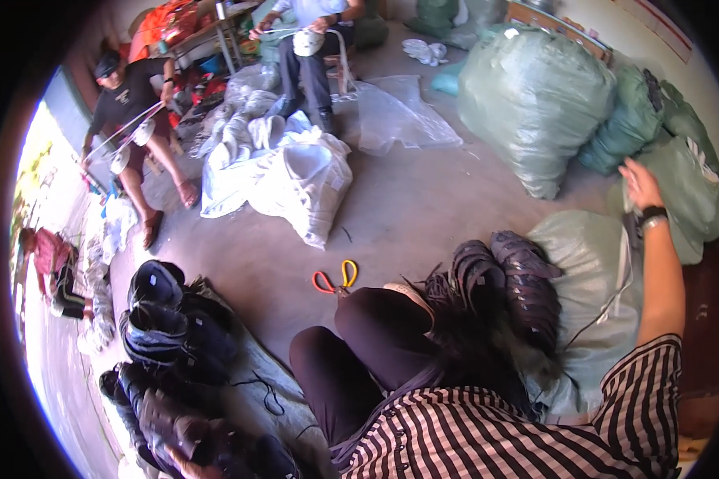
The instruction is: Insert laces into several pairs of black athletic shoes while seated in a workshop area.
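My right hand point(643, 185) is raised at arm's length on the right, a dark band on its wrist. Its fingers are drawn together, but what they hold is too small to tell. Below it, a thin dark cord point(595, 319) trails over a pale green sack point(587, 239). My left hand point(185, 465) shows only in part at the lower edge, against a pile of dark shoes point(192, 423); its fingers are mostly hidden. Two rows of nested dark shoes point(527, 291) lie beside my right knee. Scissors with one red and one yellow handle point(335, 279) lie before my knees.
Large stuffed green sacks point(535, 96) stand at the far right. A white sack point(280, 180) with pale shoes lies mid-floor, near a clear plastic sheet point(403, 112). Two seated people point(132, 108) work with cords at the back; another person point(53, 259) sits far left.
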